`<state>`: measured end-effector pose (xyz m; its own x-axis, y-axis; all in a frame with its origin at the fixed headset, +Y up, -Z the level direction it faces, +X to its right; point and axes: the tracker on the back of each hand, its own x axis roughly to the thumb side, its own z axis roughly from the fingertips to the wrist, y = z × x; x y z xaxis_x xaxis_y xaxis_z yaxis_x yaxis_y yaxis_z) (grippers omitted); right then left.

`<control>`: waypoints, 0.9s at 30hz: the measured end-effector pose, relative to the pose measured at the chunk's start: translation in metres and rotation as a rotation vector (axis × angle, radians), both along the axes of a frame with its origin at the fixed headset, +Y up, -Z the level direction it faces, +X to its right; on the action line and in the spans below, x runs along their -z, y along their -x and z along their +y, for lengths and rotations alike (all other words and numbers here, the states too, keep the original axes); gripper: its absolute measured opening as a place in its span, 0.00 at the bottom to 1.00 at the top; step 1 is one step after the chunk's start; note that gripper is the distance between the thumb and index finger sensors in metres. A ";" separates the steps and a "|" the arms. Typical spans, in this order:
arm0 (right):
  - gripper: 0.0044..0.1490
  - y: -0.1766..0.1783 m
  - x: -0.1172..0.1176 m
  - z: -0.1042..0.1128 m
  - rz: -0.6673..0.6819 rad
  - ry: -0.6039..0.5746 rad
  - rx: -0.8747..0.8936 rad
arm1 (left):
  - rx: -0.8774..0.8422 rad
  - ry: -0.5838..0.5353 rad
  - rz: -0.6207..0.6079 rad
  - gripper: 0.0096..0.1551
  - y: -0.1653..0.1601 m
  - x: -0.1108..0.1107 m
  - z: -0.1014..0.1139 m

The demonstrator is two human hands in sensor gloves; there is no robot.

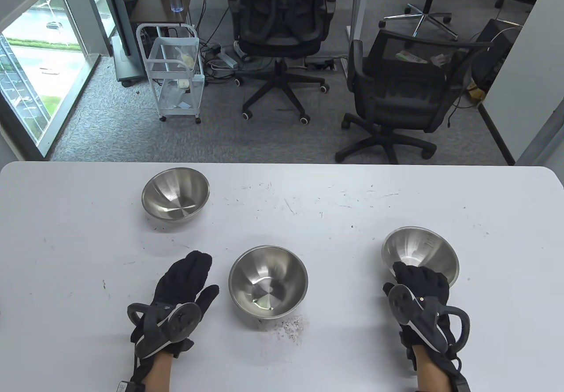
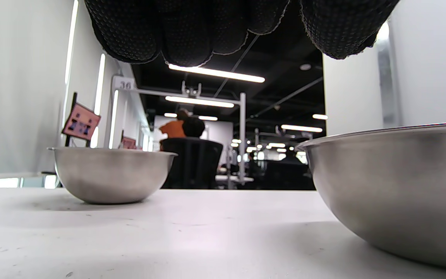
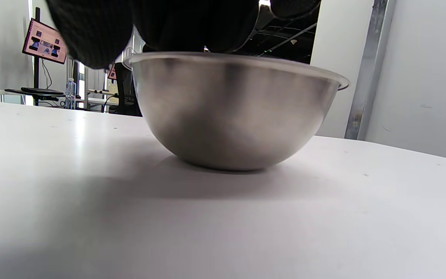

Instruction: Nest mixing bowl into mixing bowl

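Risk: right hand (image 1: 421, 288) fingers hooked over near rim of round steel mixing bowl at 4 o'clock (image 1: 421, 251), grip thin, may tip/slip. Left hand (image 1: 183, 288) flat, open on white counter (image 1: 282, 356), beside centre steel bowl (image 1: 268, 282).

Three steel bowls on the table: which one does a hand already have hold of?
The rightmost bowl: the right hand rests its fingers on its near rim. The middle bowl and far-left bowl sit untouched.
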<state>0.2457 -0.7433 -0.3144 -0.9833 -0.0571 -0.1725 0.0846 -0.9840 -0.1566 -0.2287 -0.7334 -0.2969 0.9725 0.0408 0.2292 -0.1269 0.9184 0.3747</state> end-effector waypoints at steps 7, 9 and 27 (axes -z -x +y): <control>0.21 -0.003 0.005 -0.007 -0.035 -0.007 -0.022 | -0.010 0.001 -0.005 0.45 0.001 0.000 0.000; 0.21 -0.002 0.005 -0.007 -0.032 -0.011 -0.026 | -0.011 0.000 -0.006 0.45 0.001 0.000 0.000; 0.17 0.025 0.000 -0.001 0.031 -0.174 -0.132 | -0.017 0.002 -0.021 0.45 -0.002 0.000 0.000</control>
<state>0.2207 -0.7444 -0.3143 -0.9744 -0.1574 -0.1605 0.2030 -0.9228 -0.3276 -0.2271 -0.7338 -0.2970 0.9666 0.0576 0.2498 -0.1503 0.9168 0.3699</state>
